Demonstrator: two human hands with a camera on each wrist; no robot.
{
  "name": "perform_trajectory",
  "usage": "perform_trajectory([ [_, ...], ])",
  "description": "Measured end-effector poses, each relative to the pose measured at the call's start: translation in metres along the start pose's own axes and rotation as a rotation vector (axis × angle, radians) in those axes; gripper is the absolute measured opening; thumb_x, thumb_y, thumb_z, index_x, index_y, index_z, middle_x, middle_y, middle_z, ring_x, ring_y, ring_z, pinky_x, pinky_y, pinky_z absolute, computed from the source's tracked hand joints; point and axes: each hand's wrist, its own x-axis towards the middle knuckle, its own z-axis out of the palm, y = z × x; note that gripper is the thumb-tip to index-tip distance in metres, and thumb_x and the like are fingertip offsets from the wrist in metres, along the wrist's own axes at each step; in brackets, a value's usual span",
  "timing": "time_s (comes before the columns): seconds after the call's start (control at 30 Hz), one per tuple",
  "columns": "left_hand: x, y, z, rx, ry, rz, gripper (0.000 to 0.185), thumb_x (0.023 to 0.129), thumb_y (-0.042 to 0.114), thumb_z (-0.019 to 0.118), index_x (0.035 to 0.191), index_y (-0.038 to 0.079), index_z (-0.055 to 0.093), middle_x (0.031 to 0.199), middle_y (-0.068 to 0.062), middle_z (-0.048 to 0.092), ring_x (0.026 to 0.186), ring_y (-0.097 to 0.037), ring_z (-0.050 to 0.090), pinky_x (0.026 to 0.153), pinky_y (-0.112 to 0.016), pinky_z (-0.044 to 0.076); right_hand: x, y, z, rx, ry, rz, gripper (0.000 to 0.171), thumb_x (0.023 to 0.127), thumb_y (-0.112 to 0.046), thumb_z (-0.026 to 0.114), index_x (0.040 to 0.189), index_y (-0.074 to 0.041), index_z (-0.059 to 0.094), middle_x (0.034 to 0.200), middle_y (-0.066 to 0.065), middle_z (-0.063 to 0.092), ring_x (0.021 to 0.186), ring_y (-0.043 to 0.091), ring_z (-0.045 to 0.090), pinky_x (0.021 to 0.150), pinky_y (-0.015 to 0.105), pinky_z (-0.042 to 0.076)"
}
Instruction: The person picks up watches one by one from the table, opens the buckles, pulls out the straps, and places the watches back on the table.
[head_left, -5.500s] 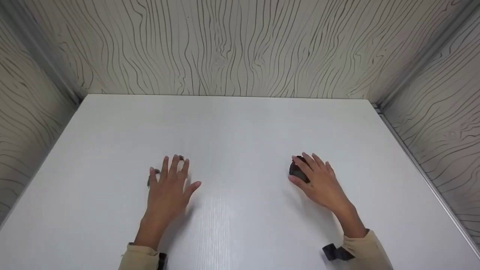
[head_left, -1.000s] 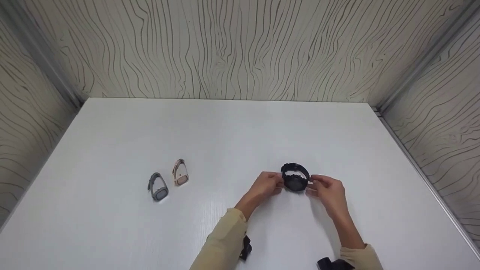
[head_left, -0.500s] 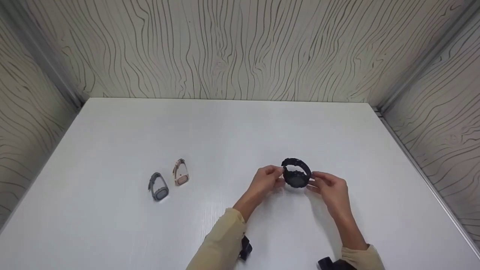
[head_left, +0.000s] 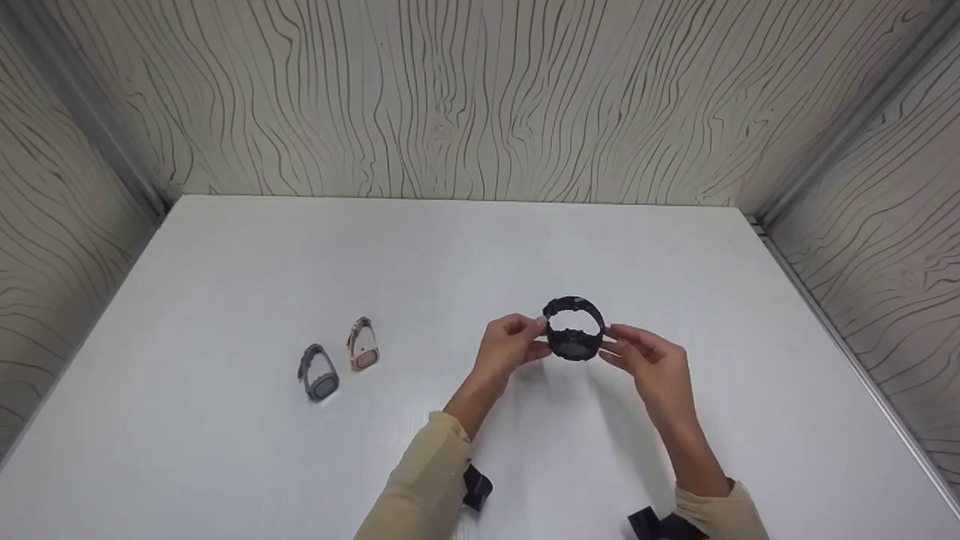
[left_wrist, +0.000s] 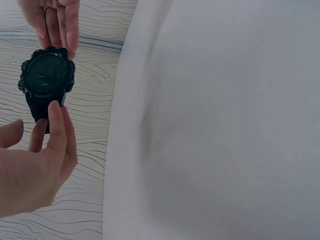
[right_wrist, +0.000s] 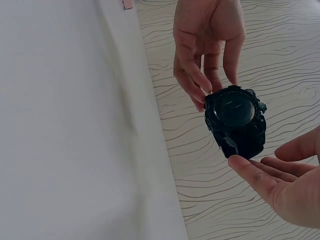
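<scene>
Both hands lifted the chunky black round-faced plastic watch (head_left: 574,335) a bit higher and leftward since half a second ago. Left hand (head_left: 507,349) and right hand (head_left: 646,361) pinched its sides with fingertips (right_wrist: 199,95), mid-frame, above the white table (head_left: 225,262).

A grey watch (head_left: 318,373) and a pink watch (head_left: 363,344) lie side by side on the white table (head_left: 225,262).

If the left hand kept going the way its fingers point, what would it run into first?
The left hand already pinches the black watch, so that comes first; just beyond it are the right hand's fingertips on the other side.
</scene>
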Motion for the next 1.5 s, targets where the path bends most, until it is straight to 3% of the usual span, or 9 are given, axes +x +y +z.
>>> perform_trajectory([
  [0.2,-0.007,0.005,-0.011,0.029,0.078,0.073,0.017,0.087,0.015,0.062,0.083,-0.002,0.061,0.085,-0.009,0.062,0.072,-0.015,0.066,0.067,-0.023,0.053,0.003,-0.008,0.013,0.021,-0.025,-0.061,0.024,0.088,0.009,0.05,0.111,0.012,0.056,0.11,0.025,0.059,0.091,0.02,0.065,0.079,0.028,0.05],
  [0.53,-0.021,0.019,-0.037,0.025,0.109,0.072,0.018,0.084,0.015,0.067,0.082,-0.002,0.059,0.083,-0.012,0.062,0.071,-0.017,0.066,0.068,-0.025,0.053,-0.002,-0.014,0.03,0.075,-0.129,-0.113,0.028,0.087,0.008,0.053,0.115,0.012,0.054,0.114,0.026,0.057,0.097,0.022,0.062,0.084,0.029,0.048],
  [0.77,-0.03,0.028,-0.054,-0.023,0.075,0.078,0.022,0.083,0.009,0.067,0.095,-0.004,0.054,0.083,-0.011,0.061,0.069,-0.016,0.064,0.069,-0.029,0.054,-0.007,-0.015,0.039,0.098,-0.199,-0.187,0.031,0.087,0.005,0.056,0.116,0.014,0.051,0.115,0.027,0.056,0.1,0.025,0.061,0.085,0.03,0.048],
  [1.0,-0.039,0.033,-0.068,-0.001,0.034,0.04,0.034,0.083,0.008,0.066,0.11,-0.009,0.054,0.09,-0.014,0.061,0.072,-0.017,0.064,0.07,-0.03,0.054,-0.01,-0.016,0.047,0.124,-0.228,-0.173,0.037,0.086,0.007,0.056,0.122,0.009,0.047,0.113,0.026,0.057,0.099,0.026,0.061,0.083,0.031,0.049],
  [1.33,-0.045,0.034,-0.081,-0.001,-0.045,0.032,0.032,0.08,0.001,0.067,0.107,-0.011,0.055,0.09,-0.016,0.059,0.078,-0.021,0.065,0.074,-0.032,0.053,-0.013,-0.016,0.052,0.131,-0.263,-0.175,0.037,0.085,0.004,0.059,0.12,0.01,0.048,0.109,0.025,0.057,0.096,0.027,0.062,0.082,0.032,0.05],
  [1.5,-0.049,0.037,-0.084,0.032,-0.077,0.029,0.029,0.078,-0.004,0.067,0.104,-0.01,0.056,0.09,-0.015,0.058,0.08,-0.021,0.064,0.075,-0.033,0.053,-0.012,-0.016,0.054,0.094,-0.25,-0.121,0.034,0.084,0.0,0.063,0.116,0.006,0.054,0.106,0.019,0.06,0.092,0.025,0.063,0.081,0.03,0.05],
])
